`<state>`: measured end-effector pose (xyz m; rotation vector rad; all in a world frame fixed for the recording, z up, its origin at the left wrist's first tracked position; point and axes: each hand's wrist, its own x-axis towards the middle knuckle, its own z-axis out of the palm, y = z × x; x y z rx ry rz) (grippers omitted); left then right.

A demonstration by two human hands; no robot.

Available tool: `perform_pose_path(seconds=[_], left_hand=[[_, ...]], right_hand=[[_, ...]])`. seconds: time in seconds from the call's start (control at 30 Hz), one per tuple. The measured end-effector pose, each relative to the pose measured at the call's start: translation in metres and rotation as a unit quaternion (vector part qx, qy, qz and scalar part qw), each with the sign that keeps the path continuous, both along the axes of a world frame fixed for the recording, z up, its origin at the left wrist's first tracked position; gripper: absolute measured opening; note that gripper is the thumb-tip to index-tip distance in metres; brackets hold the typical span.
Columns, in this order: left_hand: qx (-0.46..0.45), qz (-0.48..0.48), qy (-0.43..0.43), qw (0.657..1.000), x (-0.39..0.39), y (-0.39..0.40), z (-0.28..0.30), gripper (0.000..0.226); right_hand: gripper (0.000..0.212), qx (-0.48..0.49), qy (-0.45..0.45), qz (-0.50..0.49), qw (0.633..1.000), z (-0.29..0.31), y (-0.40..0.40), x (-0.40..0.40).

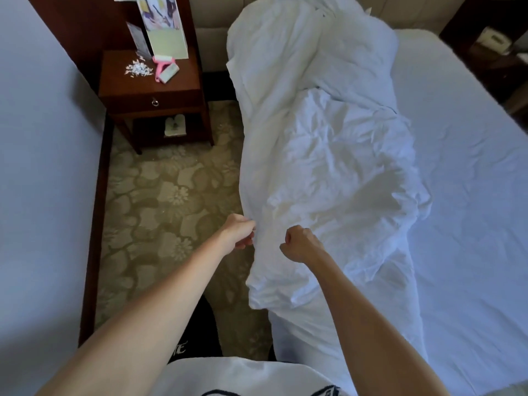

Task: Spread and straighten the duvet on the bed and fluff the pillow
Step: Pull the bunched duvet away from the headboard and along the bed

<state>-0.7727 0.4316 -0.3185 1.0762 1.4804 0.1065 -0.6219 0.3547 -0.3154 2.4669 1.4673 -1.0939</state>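
Note:
A white duvet lies bunched in a long crumpled heap along the left side of the bed, from the headboard down to the near edge, with its side hanging over the mattress. My left hand pinches the duvet's hanging left edge. My right hand is a fist gripping the duvet fabric just to the right of it. The bed's white fitted sheet is bare to the right of the heap. No pillow shows apart from the heap.
A dark wooden nightstand stands at the bed's head on the left, bearing a pink lint roller, paper scraps and upright leaflets. Patterned carpet fills the narrow aisle between the wall and the bed.

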Motion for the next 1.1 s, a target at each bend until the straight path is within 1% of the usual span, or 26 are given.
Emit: perform_pose_path(seconds=[0.07, 0.13, 0.27, 0.4, 0.53, 0.67, 0.9, 1.03, 1.1], left_hand=[[0.014, -0.009, -0.005, 1.0, -0.019, 0.044, 0.002, 0.014], [0.029, -0.012, -0.009, 0.999, -0.041, 0.09, 0.008, 0.013], [0.058, -0.02, 0.002, 0.998, -0.084, 0.184, 0.03, 0.014], [0.091, -0.026, 0.013, 0.995, -0.099, 0.264, 0.048, 0.015], [0.087, -0.065, -0.003, 0.994, -0.093, 0.325, 0.057, 0.018], [0.083, -0.094, -0.01, 0.992, -0.077, 0.392, 0.057, 0.022], [0.112, -0.114, 0.005, 0.987, -0.038, 0.55, 0.06, 0.018], [0.118, -0.105, 0.019, 0.987, -0.019, 0.641, 0.066, 0.016], [0.117, -0.099, 0.021, 0.988, -0.01, 0.68, 0.067, 0.016]], right_hand=[[0.009, 0.01, -0.001, -0.006, 1.0, 0.002, 0.042, -0.014], [0.006, 0.018, 0.0, -0.018, 1.0, 0.01, 0.084, -0.031], [0.032, 0.048, 0.015, -0.051, 0.997, 0.033, 0.169, -0.066], [0.031, 0.09, 0.013, -0.072, 0.993, 0.054, 0.237, -0.086], [0.028, 0.103, 0.015, -0.098, 0.99, 0.062, 0.297, -0.081], [0.027, 0.115, 0.003, -0.116, 0.987, 0.059, 0.366, -0.064], [0.026, 0.12, 0.013, -0.122, 0.985, 0.044, 0.523, -0.023], [0.026, 0.116, 0.025, -0.125, 0.985, 0.049, 0.609, 0.007], [0.025, 0.124, 0.015, -0.124, 0.984, 0.057, 0.648, 0.022]])
